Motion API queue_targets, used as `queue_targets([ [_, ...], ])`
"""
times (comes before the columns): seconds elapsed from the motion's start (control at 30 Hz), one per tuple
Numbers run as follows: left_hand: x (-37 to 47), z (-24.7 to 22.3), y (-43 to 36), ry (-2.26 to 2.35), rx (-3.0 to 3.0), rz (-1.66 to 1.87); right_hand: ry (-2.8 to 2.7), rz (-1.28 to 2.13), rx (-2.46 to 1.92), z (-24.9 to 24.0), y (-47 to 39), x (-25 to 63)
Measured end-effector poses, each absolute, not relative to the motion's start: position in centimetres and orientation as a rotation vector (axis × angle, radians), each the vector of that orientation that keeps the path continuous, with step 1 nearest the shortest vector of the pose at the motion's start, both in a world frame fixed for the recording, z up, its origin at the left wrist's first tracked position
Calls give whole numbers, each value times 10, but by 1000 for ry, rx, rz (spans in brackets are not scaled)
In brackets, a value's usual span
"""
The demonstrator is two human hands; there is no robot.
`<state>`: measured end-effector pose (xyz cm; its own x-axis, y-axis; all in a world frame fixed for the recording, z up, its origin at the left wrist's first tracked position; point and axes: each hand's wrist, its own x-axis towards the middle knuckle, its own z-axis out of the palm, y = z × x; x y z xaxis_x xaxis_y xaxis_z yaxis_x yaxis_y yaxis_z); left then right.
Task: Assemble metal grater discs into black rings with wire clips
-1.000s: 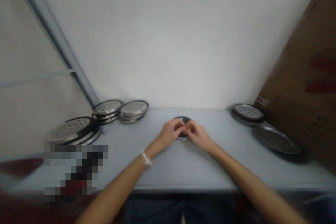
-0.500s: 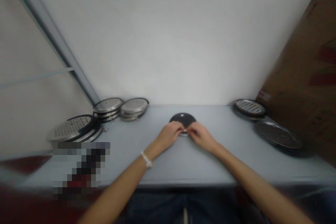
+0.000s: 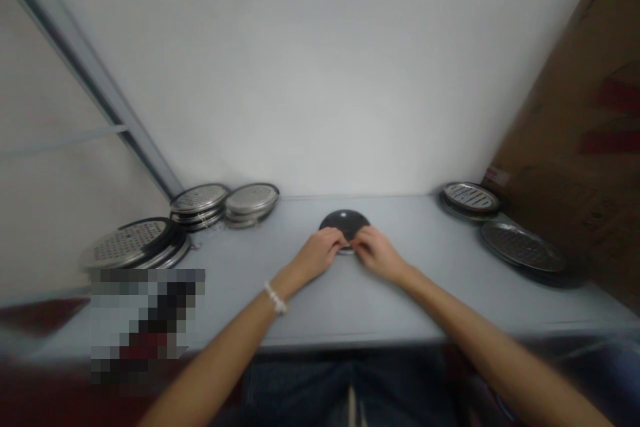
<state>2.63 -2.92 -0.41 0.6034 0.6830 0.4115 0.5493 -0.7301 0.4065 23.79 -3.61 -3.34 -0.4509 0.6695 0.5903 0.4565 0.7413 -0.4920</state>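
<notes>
A dark round disc [image 3: 344, 219] with a bright spot near its top and a paler rim at its near edge lies on the grey table [image 3: 345, 307]. My left hand [image 3: 323, 248], a white beaded bracelet on its wrist, is closed at the disc's near left edge. From the other side my right hand [image 3: 375, 251] pinches the near right edge. The fingertips of both hands almost meet there. Whether they hold anything small besides the rim is hidden by the fingers and blur.
Stacks of round perforated metal plates with dark rims stand at the left [image 3: 133, 243], back left [image 3: 201, 203] and beside that [image 3: 251, 203]. At the right are slotted round plates [image 3: 470, 199] and a dark round stack [image 3: 523, 247]. Cardboard boxes [image 3: 565, 167] flank the right side.
The whole view has shifted slightly. Both hands stay at the disc's near edge, with only small finger movement.
</notes>
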Motion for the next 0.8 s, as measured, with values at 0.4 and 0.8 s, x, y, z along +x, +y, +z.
queue_targets([
  [0.4, 27, -4, -20, 974, 2501, 780, -2186, 274, -831, -34, -34, 240],
  [0.8, 25, -1, -17, 942, 2506, 761, -2210, 240, -742, -29, -30, 244],
])
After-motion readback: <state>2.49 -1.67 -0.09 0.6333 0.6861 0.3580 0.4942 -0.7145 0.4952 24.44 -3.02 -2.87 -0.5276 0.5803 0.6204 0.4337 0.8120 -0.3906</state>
